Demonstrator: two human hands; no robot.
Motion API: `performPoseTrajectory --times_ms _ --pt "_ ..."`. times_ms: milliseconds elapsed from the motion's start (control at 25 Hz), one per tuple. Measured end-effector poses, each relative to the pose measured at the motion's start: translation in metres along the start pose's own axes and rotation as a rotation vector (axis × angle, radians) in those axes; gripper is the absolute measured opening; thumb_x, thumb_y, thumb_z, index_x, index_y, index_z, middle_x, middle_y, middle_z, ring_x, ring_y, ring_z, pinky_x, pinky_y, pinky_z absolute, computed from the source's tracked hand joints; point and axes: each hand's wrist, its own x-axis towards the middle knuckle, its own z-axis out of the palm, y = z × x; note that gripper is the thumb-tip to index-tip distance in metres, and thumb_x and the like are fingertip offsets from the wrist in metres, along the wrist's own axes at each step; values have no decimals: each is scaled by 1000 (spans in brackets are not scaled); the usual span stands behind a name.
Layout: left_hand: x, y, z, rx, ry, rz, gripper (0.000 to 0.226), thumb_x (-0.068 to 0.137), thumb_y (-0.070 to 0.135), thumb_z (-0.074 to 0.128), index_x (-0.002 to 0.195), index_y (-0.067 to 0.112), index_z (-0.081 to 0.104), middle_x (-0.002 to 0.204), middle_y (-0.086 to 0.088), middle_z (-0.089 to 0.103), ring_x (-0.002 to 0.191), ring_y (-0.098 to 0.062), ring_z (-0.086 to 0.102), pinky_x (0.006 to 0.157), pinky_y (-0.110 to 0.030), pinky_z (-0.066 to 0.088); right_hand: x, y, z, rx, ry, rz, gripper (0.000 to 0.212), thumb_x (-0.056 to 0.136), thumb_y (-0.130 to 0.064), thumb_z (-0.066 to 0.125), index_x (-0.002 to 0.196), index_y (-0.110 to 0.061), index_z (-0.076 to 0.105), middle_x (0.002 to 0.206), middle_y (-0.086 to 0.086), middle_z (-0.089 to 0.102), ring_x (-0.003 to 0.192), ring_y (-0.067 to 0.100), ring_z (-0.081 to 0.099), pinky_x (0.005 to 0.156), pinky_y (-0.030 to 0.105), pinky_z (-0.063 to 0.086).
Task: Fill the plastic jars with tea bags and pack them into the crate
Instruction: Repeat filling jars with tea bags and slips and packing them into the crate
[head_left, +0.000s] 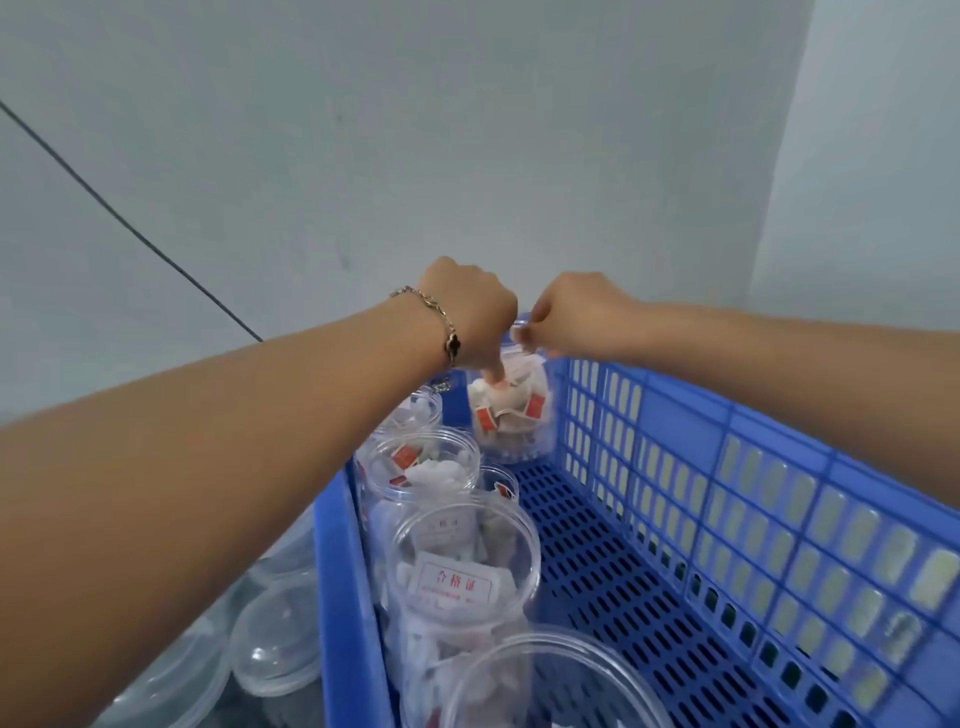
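Reaching out over a blue perforated plastic crate (675, 467), both bare arms meet at a clear plastic jar (511, 421) standing on the crate floor in the far corner, close against the slotted right wall. The left hand (470, 317), with a thin chain bracelet (439, 317) at the wrist, has its fingers curled downward, and one fingertip presses on the white tea bags with red tags (506, 408) that fill the jar; whether its grip closes on a bag cannot be told. The right hand (569, 317) is curled at the jar's rim, its fingers pinching the top edge. A row of further clear plastic jars (457, 561) stands along the crate's left wall, running from the far end towards the camera, all open-topped and packed with tea bags; the nearest full one shows a white paper slip with red printing (456, 584) lying on top. The right half of the crate floor shows its bare slotted base. Outside the crate to the left lie several clear round plastic lids (275, 649), overlapping each other. Behind everything rises a pale grey-green wall (415, 130) crossed by a thin dark cable (130, 223).
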Motion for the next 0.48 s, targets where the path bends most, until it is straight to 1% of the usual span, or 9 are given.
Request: performPoseTrajectory --times_ms 40,80,160,240,280,360,400,480 --pt "6 -1 10 18 -30 -4 50 75 65 65 63 20 46 62 6 46 57 -10 42 52 -26 26 10 1 11 7 -20 11 32 90 -32 60 93 -2 70 91 12 69 85 25 61 55 26 35" --pt "11 -3 17 31 -40 -13 52 75 65 65 60 20 42 61 6 45 53 -10 40 49 -25 25 19 0 19 6 -30 17 31 90 -31 59 90 -1 68 87 12 67 80 23 57 52 24 33" --pt "19 -9 29 27 -40 -53 52 77 60 66 59 19 40 60 5 45 51 -10 39 46 -23 25 37 -2 30 44 -14 22 25 90 -26 58 85 -3 65 83 13 62 77 20 52 51 23 31" --pt "29 -17 39 -8 -75 -94 50 79 55 68 60 18 41 62 4 45 51 -10 40 47 -23 29 52 -1 40 138 -2 24 27 90 -22 59 91 3 68 89 17 66 78 17 51 52 23 32" --pt "33 -19 45 -20 -108 -108 49 79 53 70 61 18 41 63 3 45 52 -11 40 50 -25 34 56 -1 46 174 -4 18 28 90 -23 59 96 2 69 90 16 66 78 16 51 52 21 33" --pt "39 -21 55 -35 -148 -125 49 77 51 72 61 17 41 65 3 44 54 -11 39 56 -27 38 64 2 59 214 -12 -11 25 90 -27 61 96 -5 72 83 6 63 76 15 52 51 17 34" --pt "41 -20 59 -38 -149 -128 49 77 51 73 61 18 41 65 3 44 54 -11 39 56 -27 38 66 4 64 237 -12 -17 21 90 -27 62 92 -8 72 79 1 62 73 14 53 50 15 35" --pt "43 -18 66 -33 -149 -125 48 77 51 72 61 18 41 65 2 44 53 -11 40 51 -26 35 69 7 73 281 -9 -18 14 89 -25 63 81 -15 68 66 -5 58 65 11 52 50 16 36"
